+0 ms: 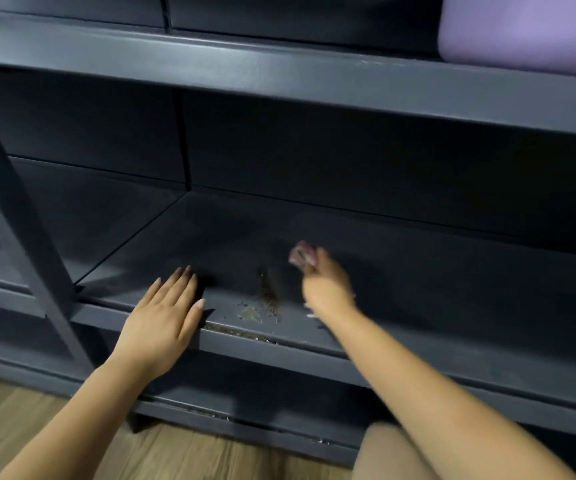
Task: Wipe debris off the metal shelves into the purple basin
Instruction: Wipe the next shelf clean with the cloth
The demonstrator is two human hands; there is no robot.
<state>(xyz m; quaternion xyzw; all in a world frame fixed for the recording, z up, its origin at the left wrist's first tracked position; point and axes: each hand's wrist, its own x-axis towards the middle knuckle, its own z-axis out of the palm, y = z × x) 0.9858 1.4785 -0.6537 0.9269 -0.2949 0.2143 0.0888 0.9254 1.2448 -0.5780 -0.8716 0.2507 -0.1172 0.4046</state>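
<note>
From the head camera, the left hand [167, 315] is lying flat, fingers spread, on the dark shelf [418, 271]. The right hand [324, 282] is pinching a blurred pinkish cloth [301, 255] beside the crumbs [268, 296]. The purple basin [529, 29] is sitting on the shelf above, at the upper right.

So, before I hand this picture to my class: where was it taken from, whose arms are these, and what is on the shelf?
The single picture comes from a camera worn on a person's head, looking down at their own bare arms. No machine is involved. The left hand rests flat on the front edge of a dark metal shelf. The right hand, blurred, grips a small pinkish cloth. Between the hands lies brown crumbly debris. A purple basin sits on the shelf above, at upper right.
</note>
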